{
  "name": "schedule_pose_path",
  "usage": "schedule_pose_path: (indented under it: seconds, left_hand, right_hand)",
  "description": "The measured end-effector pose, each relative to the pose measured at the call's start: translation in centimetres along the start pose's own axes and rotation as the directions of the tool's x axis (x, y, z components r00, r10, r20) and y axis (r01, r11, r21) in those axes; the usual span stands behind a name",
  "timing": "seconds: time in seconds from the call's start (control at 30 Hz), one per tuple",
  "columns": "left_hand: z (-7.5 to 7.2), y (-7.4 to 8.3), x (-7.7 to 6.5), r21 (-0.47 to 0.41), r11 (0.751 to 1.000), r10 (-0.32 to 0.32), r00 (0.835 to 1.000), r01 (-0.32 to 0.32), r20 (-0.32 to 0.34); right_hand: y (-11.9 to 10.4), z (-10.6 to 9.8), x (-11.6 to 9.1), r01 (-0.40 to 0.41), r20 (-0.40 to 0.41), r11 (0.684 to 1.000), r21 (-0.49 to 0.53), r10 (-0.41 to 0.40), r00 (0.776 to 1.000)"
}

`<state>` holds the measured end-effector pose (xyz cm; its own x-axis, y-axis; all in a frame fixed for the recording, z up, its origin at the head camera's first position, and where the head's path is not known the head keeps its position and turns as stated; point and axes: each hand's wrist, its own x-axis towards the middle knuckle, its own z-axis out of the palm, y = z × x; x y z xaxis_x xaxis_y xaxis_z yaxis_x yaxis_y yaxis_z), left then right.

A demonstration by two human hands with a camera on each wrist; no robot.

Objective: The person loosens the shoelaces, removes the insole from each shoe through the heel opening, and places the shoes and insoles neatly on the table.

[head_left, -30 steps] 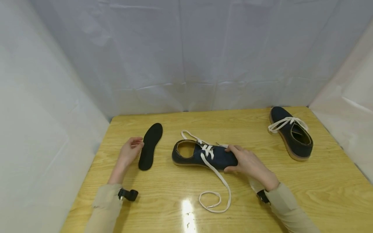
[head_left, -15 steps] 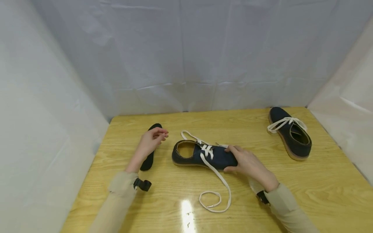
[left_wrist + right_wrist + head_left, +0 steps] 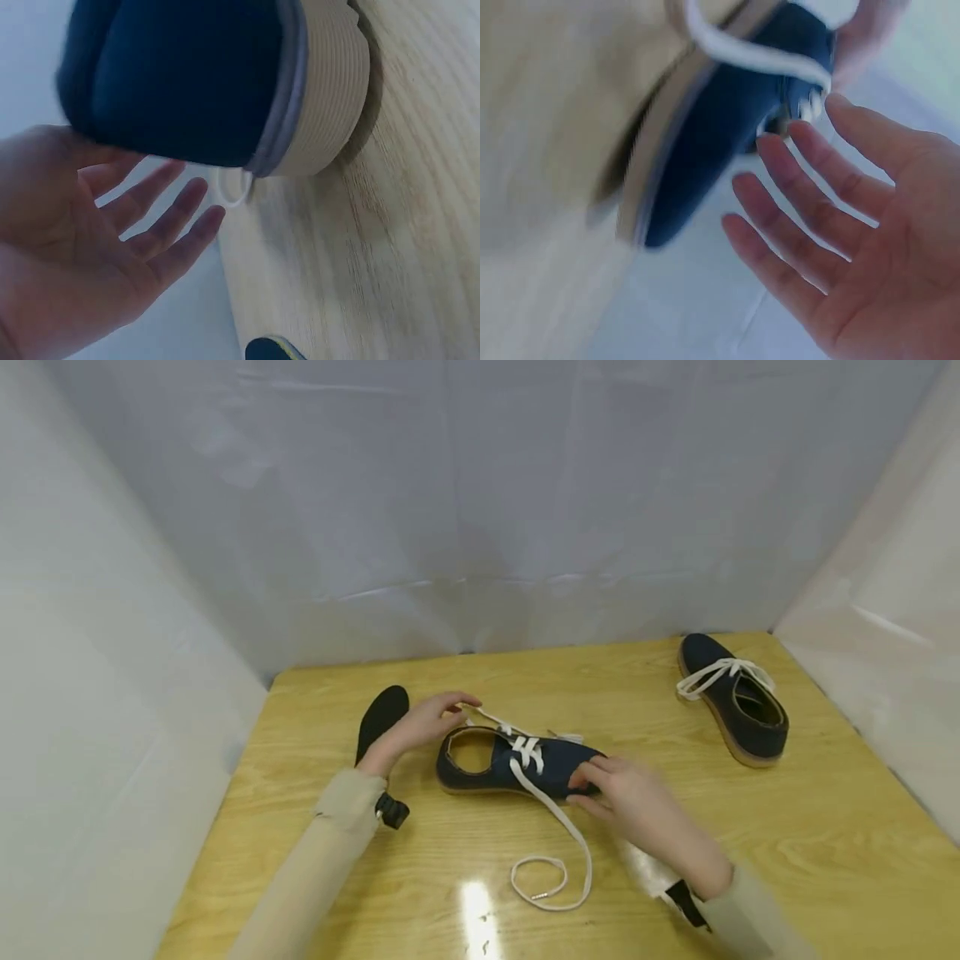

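On the table, one shoe is lying between an insole on the left and another shoe on the right — that one is sitting farther back — while a lace is trailing in front.

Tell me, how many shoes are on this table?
2. One navy shoe sits near the middle of the table, a white lace trailing from it; the other shoe is near the far right corner. No others show.
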<state>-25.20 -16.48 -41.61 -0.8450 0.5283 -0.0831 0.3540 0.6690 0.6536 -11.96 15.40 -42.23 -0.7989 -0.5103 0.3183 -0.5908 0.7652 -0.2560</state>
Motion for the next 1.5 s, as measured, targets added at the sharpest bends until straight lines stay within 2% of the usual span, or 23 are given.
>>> schedule_pose_path:
  seconds: [0.1,0.2,0.27,0.37,0.57,0.63,0.7,0.8,0.87,0.97,1.03,1.17,1.33,1.43,1.5]
  left_hand:
    - [0.1,0.1,0.9,0.018,0.999,0.041,0.997,-0.042,0.062]
    - [0.0,0.1,1.5,0.019,0.998,0.059,0.993,-0.062,0.099]
    - [-0.1,0.0,1.8,0.026,0.998,0.053,0.991,-0.056,0.120]
    - [-0.2,-0.2,1.9,0.060,0.998,0.016,0.990,-0.024,0.141]
    - [-0.3,-0.7,1.9,0.150,0.988,-0.061,0.991,0.042,0.123]
    - [-0.3,-0.8,1.8,0.182,0.981,-0.086,0.992,0.067,0.095]
    - [-0.5,-0.7,1.7,0.168,0.982,-0.102,0.993,0.090,0.065]
    - [-0.8,-0.4,1.3,0.075,0.994,-0.080,0.996,0.077,0.040]
    - [-1.0,0.0,1.0,0.023,0.999,-0.041,0.998,0.040,0.049]
    - [-1.2,0.3,0.4,0.007,1.000,-0.001,0.997,0.000,0.079]
    - [-1.3,0.4,0.1,0.014,1.000,-0.002,0.995,0.000,0.097]
    - [-1.0,0.4,-0.8,-0.012,0.999,-0.049,0.993,0.050,0.108]
    - [-0.1,0.8,-1.9,-0.162,0.983,-0.063,0.991,0.082,0.117]
    - [0.9,1.3,-2.3,-0.296,0.950,-0.056,0.989,0.095,0.138]
    - [1.7,1.7,-2.4,-0.387,0.916,-0.048,0.988,0.103,0.150]
  right_hand:
    - [-1.0,0.3,-0.5,-0.020,0.123,1.000,0.014,0.018,0.992]
    - [-1.4,0.8,-0.8,-0.065,0.258,0.998,0.012,0.059,0.964]
    - [-1.6,1.2,-0.9,-0.091,0.323,0.996,0.002,0.086,0.943]
    - [-1.9,1.9,-0.9,-0.088,0.371,0.996,-0.009,0.085,0.925]
    - [-2.3,3.0,-0.5,0.008,0.343,1.000,0.030,-0.018,0.939]
    - [-2.3,3.1,-0.4,0.011,0.338,0.998,0.063,-0.032,0.941]
    - [-2.2,3.2,-0.2,0.001,0.322,0.995,0.103,-0.034,0.946]
    - [-2.1,3.5,0.1,-0.059,0.279,0.986,0.158,0.013,0.960]
    - [-2.0,3.7,0.3,-0.110,0.246,0.978,0.175,0.064,0.967]
    - [-2.1,3.8,0.7,-0.184,0.218,0.970,0.159,0.148,0.965]
    - [-2.1,3.8,1.0,-0.204,0.199,0.972,0.116,0.179,0.964]
    - [-1.8,3.7,1.7,-0.231,0.175,0.970,0.072,0.216,0.961]
    - [-0.3,3.7,2.4,-0.269,0.156,0.951,0.150,0.246,0.957]
    - [1.1,4.0,3.2,-0.291,0.133,0.935,0.204,0.268,0.954]
    - [2.0,4.1,3.8,-0.310,0.138,0.914,0.261,0.282,0.949]
